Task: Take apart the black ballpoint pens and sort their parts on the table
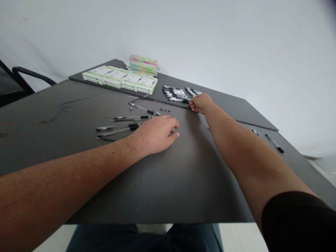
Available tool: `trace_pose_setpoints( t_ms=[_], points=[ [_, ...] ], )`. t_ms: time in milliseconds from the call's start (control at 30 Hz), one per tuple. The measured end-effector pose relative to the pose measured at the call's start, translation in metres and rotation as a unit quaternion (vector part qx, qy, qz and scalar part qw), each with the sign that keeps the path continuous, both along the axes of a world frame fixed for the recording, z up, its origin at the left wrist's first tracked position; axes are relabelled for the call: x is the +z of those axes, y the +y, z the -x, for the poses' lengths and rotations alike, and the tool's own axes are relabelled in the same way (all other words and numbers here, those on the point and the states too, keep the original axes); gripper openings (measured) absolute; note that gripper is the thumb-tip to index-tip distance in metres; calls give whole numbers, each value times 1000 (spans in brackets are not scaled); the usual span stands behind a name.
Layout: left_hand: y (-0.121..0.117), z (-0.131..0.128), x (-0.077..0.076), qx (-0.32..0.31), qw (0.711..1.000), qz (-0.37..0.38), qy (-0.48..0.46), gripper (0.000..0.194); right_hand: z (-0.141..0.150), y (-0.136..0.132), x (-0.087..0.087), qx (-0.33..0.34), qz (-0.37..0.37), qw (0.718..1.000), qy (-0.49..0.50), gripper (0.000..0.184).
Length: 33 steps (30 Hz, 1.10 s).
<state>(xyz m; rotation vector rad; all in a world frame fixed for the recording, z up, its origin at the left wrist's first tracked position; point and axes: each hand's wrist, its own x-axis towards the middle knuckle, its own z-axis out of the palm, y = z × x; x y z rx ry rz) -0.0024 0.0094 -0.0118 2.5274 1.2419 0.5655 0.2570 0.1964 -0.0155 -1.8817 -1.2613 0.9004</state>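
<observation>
My right hand [201,103] reaches to the far part of the table, its fingers closed at the dark end of a clear-barrelled pen [179,100]. This pen lies along the near side of a pile of pens [173,92] with black grips. My left hand [160,134] rests low over the table, fingers loosely curled and thumb apart, with nothing visible in it. Beside its wrist lie several loose pens [118,126], their right ends partly hidden by the hand. Beyond it are another pen [140,107] and a small pen part [165,110].
Flat white-and-green boxes [120,77] stand in a row on a raised dark board [223,101] at the back. Colourful cartons [144,65] are stacked behind them. One pen [274,143] lies at the right of the dark table [168,189]. A chair [34,73] stands left.
</observation>
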Motion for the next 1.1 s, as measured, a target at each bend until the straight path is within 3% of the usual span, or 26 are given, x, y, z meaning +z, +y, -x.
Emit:
trace_pose_setpoints(
  t_ms=[67, 433, 567, 700, 833, 1100],
  points=[
    [0, 0, 0, -7, 1000, -5, 6, 21, -1, -13, 4, 14, -14, 1000, -22, 7],
    [-1, 1, 2, -83, 995, -9, 55, 15, -31, -143, 42, 129, -64, 981, -132, 9],
    [1, 0, 3, -77, 995, 1, 67, 16, -62, -177, 50, 112, -61, 968, -217, 14],
    [4, 1, 2, -67, 995, 0, 69, 20, -93, -190, 44, 79, -68, 936, -336, 18],
    [6, 4, 1, -62, 996, 0, 62, 27, -109, -187, 32, 72, -59, 894, -438, 26],
    [9, 7, -1, -71, 996, -6, 55, 37, -105, -173, 11, 107, -43, 870, -480, 31]
  ],
)
